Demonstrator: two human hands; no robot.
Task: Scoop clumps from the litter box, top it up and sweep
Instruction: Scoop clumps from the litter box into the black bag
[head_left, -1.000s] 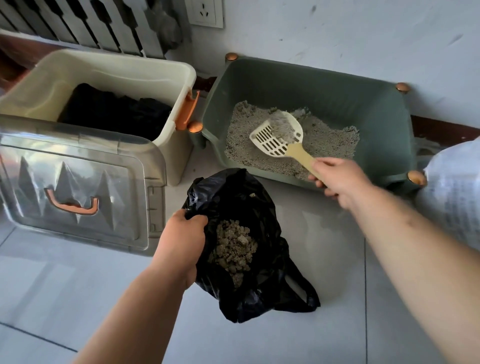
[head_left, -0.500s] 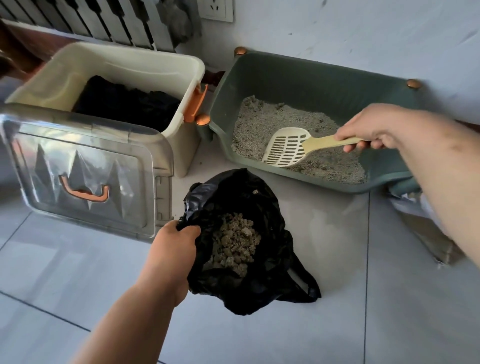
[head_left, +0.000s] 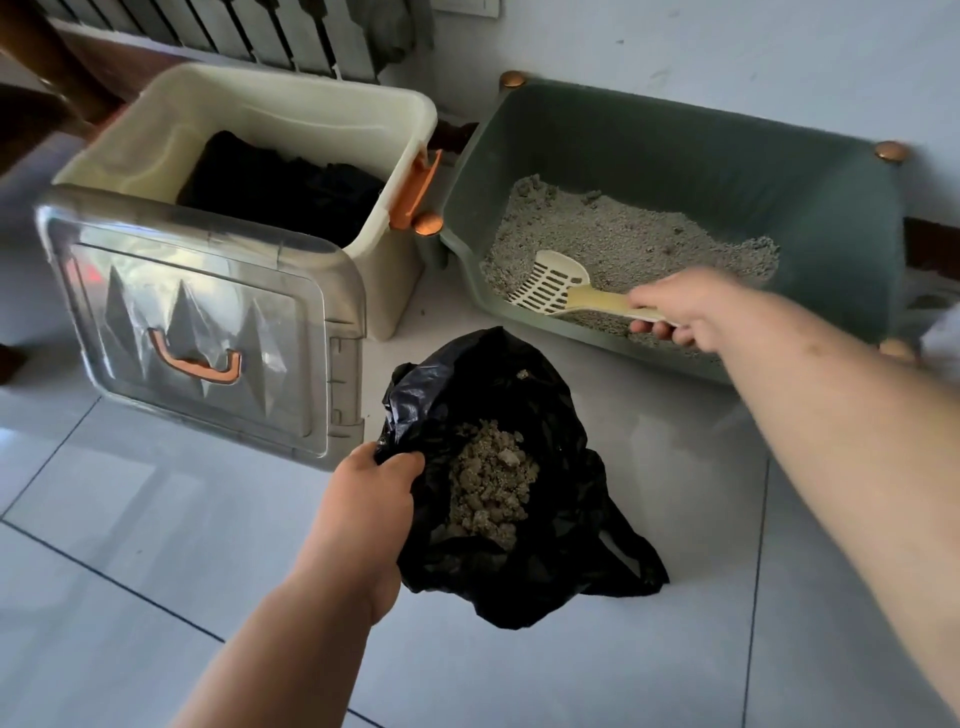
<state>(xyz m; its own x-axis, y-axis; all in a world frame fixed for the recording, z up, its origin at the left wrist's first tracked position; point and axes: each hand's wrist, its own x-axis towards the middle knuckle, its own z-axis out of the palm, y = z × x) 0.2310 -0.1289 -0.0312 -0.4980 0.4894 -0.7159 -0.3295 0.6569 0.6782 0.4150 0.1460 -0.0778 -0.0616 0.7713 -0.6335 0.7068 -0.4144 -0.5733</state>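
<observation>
Lid (head_left: 197, 332), clear with an orange handle, is leaning against a cream bin (head_left: 291, 111). Both are sitting well left of the left grip and out of play.

Left grip (head_left: 371, 499) is clamping on the near-left rim of the black bag (head_left: 519, 379), fingers curling over the film and holding the mouth open on the floor (head_left: 156, 519). Bag is reading as thin, soft, slippery plastic. It is likely sagging shut without that pinch, so the rim is the place to hold, not the belly.

Clumps (head_left: 488, 493) are sitting in a heap inside the bag, just right of the left grip. They are probably dense for their bulk and crumbly, so their weight is likely pulling on the film.

Scoop (head_left: 550, 283) is lying low in the litter (head_left: 639, 239), with its slotted head just left of the right grip, toward the near-left corner of the litter box (head_left: 675, 171). It is looking like stiff, light plastic, and the handle end is the sensible hold.

Right grip (head_left: 691, 306) is wrapping round that handle. Litter is looking loose and granular, and it is likely sifting through the slots.

Box is standing beyond and right of the bag, near it but apart.
</observation>
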